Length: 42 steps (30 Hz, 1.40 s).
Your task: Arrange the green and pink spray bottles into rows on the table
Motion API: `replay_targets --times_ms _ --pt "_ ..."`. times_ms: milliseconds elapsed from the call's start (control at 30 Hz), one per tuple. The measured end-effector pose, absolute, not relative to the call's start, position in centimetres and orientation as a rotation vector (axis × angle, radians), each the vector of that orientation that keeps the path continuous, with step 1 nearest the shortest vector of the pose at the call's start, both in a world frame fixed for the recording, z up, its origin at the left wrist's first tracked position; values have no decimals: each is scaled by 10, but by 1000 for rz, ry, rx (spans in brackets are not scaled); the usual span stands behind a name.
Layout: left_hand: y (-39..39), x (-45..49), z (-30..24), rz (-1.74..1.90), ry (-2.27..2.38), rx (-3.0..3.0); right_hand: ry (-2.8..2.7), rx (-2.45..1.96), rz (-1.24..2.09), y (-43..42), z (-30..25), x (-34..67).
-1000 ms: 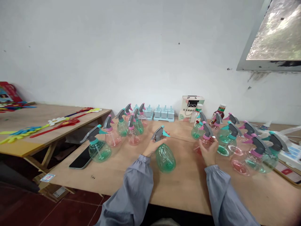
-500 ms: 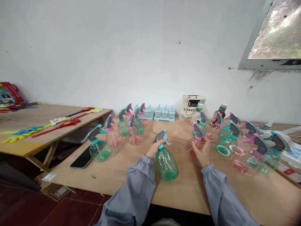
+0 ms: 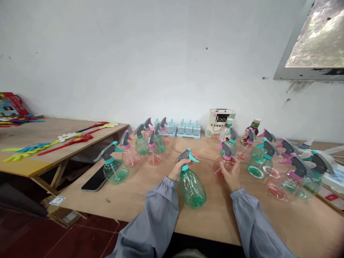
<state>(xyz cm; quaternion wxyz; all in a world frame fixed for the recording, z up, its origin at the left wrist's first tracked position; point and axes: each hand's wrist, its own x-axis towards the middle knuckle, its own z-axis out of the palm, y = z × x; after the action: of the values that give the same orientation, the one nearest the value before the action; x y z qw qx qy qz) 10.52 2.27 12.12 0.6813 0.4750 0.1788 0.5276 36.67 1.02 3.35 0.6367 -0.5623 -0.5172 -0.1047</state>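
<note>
My left hand (image 3: 177,170) is closed round the neck of a green spray bottle (image 3: 192,190) with a grey and turquoise trigger head; the bottle leans, its base toward the lower right. With thumb and fingers, my right hand (image 3: 231,173) grips the body of a pink spray bottle (image 3: 219,165), upright with a grey and pink head. To the right stands a group of green and pink spray bottles, among them a green spray bottle (image 3: 256,166) and a pink spray bottle (image 3: 276,188). Several more are at the left, the nearest a green spray bottle (image 3: 116,172).
A black phone (image 3: 94,180) lies at the table's left. Light blue popsicle molds (image 3: 189,129), a paper bag (image 3: 213,123) and labelled bottles, one dark red (image 3: 250,131), stand along the wall. Colourful hand-shaped clappers (image 3: 72,139) lie on the left table (image 3: 32,138).
The green bottle in my left hand has shifted slightly right and its trigger sticks out more. My right hand keeps its hold on the pink bottle. The view has moved slightly.
</note>
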Motion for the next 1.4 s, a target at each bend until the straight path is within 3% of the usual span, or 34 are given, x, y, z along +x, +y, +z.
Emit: replay_targets --times_ms 767,1067,1400 --pt "13 90 128 1342 478 1364 -1141 -1222 -194 12 30 362" --pt "12 -22 135 1697 1213 1554 -1144 -1161 -50 14 26 357" --pt "56 -52 102 2073 1430 1424 -1241 -1186 5 15 19 344"
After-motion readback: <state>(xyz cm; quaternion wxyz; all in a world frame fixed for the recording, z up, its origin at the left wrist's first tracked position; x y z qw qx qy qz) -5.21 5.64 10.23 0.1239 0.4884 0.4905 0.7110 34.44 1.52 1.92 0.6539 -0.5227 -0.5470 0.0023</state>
